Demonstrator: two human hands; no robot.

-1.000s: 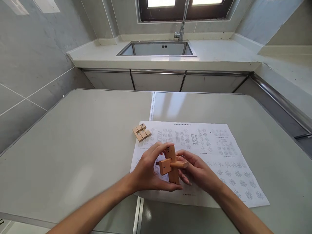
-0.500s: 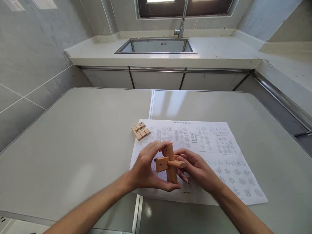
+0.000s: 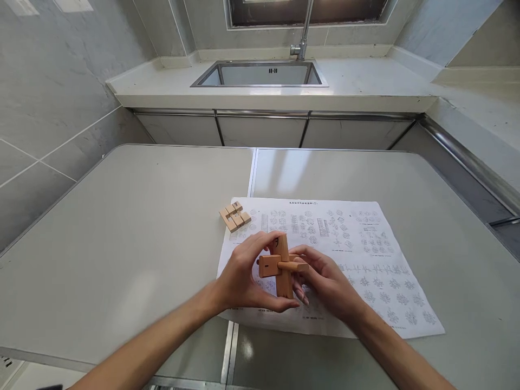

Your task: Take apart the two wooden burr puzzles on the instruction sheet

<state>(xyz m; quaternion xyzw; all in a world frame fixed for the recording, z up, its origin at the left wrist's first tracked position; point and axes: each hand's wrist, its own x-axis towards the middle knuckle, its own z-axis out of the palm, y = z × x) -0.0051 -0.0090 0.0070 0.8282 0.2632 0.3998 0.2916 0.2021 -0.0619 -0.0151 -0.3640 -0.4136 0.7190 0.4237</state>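
Note:
Above the sheet, a cross-shaped wooden interlocking puzzle (image 3: 283, 281) is held between my hands, with its marked upright piece standing nearly vertical. My left hand (image 3: 244, 273) grips that upright between the fingers on top and the thumb underneath. My right hand (image 3: 325, 276) is closed on the piece that sticks out to the right; some of its fingertips are hidden behind the wood. A few notched wooden pieces (image 3: 234, 218) lie side by side at the sheet's upper left corner, apart from both hands.
Under the hands lies a large paper sheet (image 3: 357, 238) printed with small diagrams. It rests on a grey table (image 3: 122, 227) with a metal seam (image 3: 231, 346) down the middle. Beyond the table are a counter with a sink (image 3: 260, 75) and a tap (image 3: 299, 50).
The puzzle and both hands have risen slightly in view. Its right-hand piece is turned a little, now more level. Both hands keep their grip.

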